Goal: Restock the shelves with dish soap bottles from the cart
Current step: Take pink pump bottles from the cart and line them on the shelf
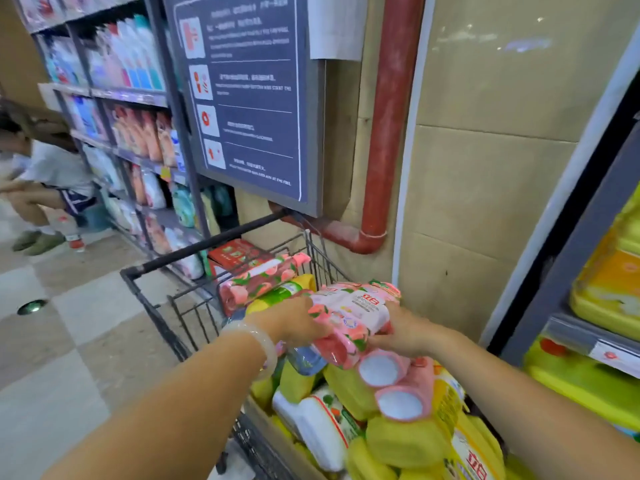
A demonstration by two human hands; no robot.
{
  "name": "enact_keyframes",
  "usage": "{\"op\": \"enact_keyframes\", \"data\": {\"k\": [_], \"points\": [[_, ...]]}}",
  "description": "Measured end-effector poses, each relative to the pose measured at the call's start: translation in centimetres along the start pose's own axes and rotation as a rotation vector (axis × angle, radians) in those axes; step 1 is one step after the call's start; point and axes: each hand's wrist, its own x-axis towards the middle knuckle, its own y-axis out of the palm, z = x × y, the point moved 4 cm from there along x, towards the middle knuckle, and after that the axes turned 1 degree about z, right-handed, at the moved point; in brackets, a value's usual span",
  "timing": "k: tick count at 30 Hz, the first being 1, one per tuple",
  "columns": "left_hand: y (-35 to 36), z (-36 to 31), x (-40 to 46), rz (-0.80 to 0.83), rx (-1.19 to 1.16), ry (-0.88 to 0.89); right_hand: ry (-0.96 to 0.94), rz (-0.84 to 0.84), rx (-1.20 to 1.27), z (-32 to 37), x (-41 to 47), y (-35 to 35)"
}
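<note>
Both hands on a pink shrink-wrapped soap pack (349, 320), just above the load in the cart (162, 306), frame centre-low. Left hand (298, 322) at pack's 9 o'clock side, fingers curled over its edge, gripping; pale bangle (258, 344) on that wrist. Right hand (408, 332) at pack's 3 o'clock side, fingers wrapped under and round it, gripping too. Pack lying roughly flat w/ peach print and white label up; two white-topped pink caps (391, 386) pointing toward 6 o'clock, toward camera.

Under and around pack: yellow dish soap bottles (401, 441) piled on their sides, filling cart from centre to 5 o'clock. White-labelled jug (322, 427) among them at 6 o'clock. Second pink peach-print pack (263, 278) at 11 o'clock of held pack, resting on the pile near cart's far end. Red box (239, 254) beyond it, at far rim.

Shelf (588, 334) at 3 o'clock, dark frame w/ price-tag rail; yellow bottles (609, 285) on it, more below the rail. Blue notice board (249, 98) at 12 o'clock on tan wall; red pipe (391, 116) at 1 o'clock, running down and bending left behind cart. Long shelving (131, 133) w/ assorted packs and bottles at 10 o'clock. Another person (52, 181) at 9 o'clock, bent over, blurred. Checked floor (69, 341) at 8 o'clock.
</note>
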Motion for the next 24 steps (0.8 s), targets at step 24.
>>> {"op": "enact_keyframes", "data": {"k": [24], "points": [[3.3, 1.6, 14.2, 0.212, -0.353, 0.258, 0.703, -0.344, 0.895, 1.8, 5.6, 1.0]]}}
